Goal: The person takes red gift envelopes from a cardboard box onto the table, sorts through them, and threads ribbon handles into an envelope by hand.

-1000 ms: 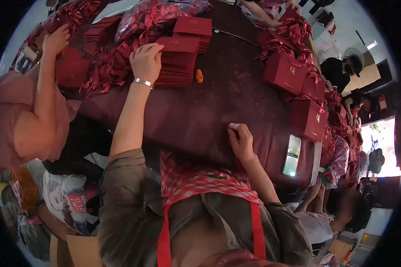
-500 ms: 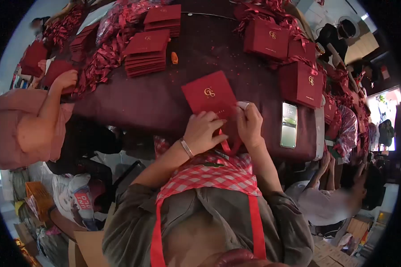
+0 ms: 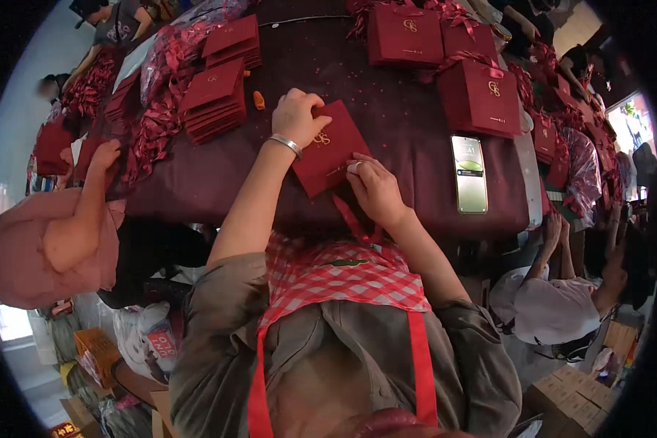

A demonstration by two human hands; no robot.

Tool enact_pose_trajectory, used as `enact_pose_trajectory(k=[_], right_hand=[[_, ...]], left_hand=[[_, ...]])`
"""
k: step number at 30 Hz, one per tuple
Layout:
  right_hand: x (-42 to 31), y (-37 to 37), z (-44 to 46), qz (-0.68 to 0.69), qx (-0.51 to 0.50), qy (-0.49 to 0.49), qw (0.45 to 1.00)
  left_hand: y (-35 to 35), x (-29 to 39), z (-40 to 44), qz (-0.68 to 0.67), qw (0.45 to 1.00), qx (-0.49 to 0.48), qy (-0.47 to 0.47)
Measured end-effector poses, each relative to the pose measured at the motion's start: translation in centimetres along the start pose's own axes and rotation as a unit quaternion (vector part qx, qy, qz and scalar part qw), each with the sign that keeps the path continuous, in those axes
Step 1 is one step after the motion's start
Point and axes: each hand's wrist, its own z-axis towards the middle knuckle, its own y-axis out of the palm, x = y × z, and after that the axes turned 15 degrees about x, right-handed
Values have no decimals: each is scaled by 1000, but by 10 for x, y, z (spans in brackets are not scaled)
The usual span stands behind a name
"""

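A flat dark-red paper bag with a gold emblem lies tilted on the cloth in front of me. My left hand, with a silver bracelet at the wrist, has its curled fingers and thumb at the bag's upper left edge. At the lower right edge my right hand is closed, its fingertips pinching the bag; a ring shows on one finger. A red ribbon hangs from the bag's lower end towards my checked apron. The left fingertips are partly hidden.
Stacked red bags stand at the left, beside a small orange object and heaped ribbons. Upright bags and a phone are at the right. Other people work at both sides and behind.
My left hand has moved from the bag's lower end up to its upper left edge. The bag has turned clockwise and sits flatter; my right hand has shifted slightly down and left.
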Motion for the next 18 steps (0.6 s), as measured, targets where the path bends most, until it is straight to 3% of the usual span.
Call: enact_pose_trajectory(k=[2,7,11,14,17,18], right_hand=[[0,0,0,-1,-1,9,1000],[0,-1,1,14,1,9,1000],[1,1,-1,4,-3,16,1000],[-1,-1,1,3,-3,18,1000],[1,0,1,4,10,12,1000],[3,0,1,3,24,1,1000]], left_hand=[[-1,6,0,9,998,50,23],[6,-3,-4,-21,999,-12,-34],[0,1,-10,-17,1000,10,-18],[-10,3,-8,-46,997,-41,-36],[-13,-4,-10,-140,980,-118,-78],[-11,-7,-13,-272,938,-159,-145]])
